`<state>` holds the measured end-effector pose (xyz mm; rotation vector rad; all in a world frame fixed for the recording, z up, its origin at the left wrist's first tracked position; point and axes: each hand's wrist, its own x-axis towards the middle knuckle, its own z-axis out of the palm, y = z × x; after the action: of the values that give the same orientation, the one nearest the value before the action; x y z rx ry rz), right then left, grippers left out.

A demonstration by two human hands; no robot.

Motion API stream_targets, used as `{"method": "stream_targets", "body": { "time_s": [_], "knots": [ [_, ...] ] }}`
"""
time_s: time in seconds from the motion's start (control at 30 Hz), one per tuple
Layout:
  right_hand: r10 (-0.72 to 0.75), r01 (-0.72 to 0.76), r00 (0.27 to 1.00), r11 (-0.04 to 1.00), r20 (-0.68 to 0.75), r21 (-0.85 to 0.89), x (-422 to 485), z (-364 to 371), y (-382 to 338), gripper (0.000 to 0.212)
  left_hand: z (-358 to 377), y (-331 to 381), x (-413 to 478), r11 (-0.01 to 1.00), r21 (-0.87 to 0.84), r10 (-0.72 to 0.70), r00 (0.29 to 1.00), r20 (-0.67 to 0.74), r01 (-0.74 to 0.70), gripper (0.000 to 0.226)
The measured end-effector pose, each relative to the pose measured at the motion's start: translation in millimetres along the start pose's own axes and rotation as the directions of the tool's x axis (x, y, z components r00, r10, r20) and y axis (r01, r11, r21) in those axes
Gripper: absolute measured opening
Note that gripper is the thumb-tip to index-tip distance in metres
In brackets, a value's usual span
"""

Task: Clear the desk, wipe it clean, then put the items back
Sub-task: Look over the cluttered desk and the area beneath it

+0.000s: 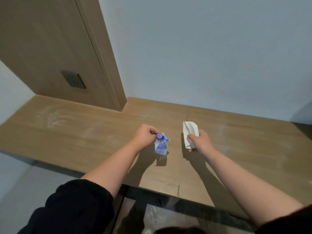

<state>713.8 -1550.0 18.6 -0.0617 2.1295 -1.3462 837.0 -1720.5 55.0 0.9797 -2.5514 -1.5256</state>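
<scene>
dusty wooden desk [84, 132], pale wall [202, 48]; left grip [145, 136] holds blue packet [161, 146], right grip [200, 141] holds cloth [190, 130].

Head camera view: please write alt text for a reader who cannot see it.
A person's left hand grips a blue pen and a crumpled blue-and-white packet, and the right hand holds a folded white cloth, above a wooden desk marked with whitish streaks. A dark socket sits on the panel behind.

Blue packet [161, 146] print unreadable (too small), its top hidden inside left hand [145, 136], desk [84, 132] cut off at right
</scene>
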Motion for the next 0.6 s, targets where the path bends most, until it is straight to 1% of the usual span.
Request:
{"method": "stream_targets", "body": {
  "time_s": [0.03,0.1,0.23,0.37,0.5,0.57,0.6],
  "knots": [
    [-0.004,0.005,1.0,1.0,-0.003,0.006,0.5,-13.4,2.6,0.026,10.1,9.8,-1.7,0.999,-0.035,-0.013,1.0,0.016,0.014,0.023],
    [-0.016,0.016,1.0,1.0,-0.003,0.02,4.0,-43.4,8.0,0.026,33.0,29.6,-2.3,0.998,-0.048,-0.031,0.998,0.046,0.033,0.025],
    [-0.029,0.03,0.999,0.999,-0.017,0.037,22.0,-115.7,23.5,0.023,96.8,63.6,10.4,0.993,-0.098,-0.06,0.998,0.033,0.063,0.03],
    [-0.037,0.037,0.999,0.999,-0.024,0.013,48.4,-194.0,45.1,0.026,176.9,109.5,14.0,0.997,-0.075,-0.022,0.999,-0.044,0.019,0.036],
    [-0.026,0.026,1.0,1.0,0.007,-0.013,68.6,-258.4,64.6,0.018,248.3,143.9,12.4,0.999,-0.009,0.029,0.99,-0.139,-0.031,0.027],
    [-0.026,0.028,0.999,0.999,0.03,-0.042,74.5,-281.2,70.5,0.02,274.2,153.7,11.6,0.999,0.044,0.008,0.981,-0.193,0.001,0.022],
    [-0.029,0.032,0.998,0.998,0.048,-0.062,75.2,-290.1,72.7,0.022,283.9,158.8,8.4,0.998,0.063,-0.016,0.975,-0.224,0.031,0.027]
  ]
}}
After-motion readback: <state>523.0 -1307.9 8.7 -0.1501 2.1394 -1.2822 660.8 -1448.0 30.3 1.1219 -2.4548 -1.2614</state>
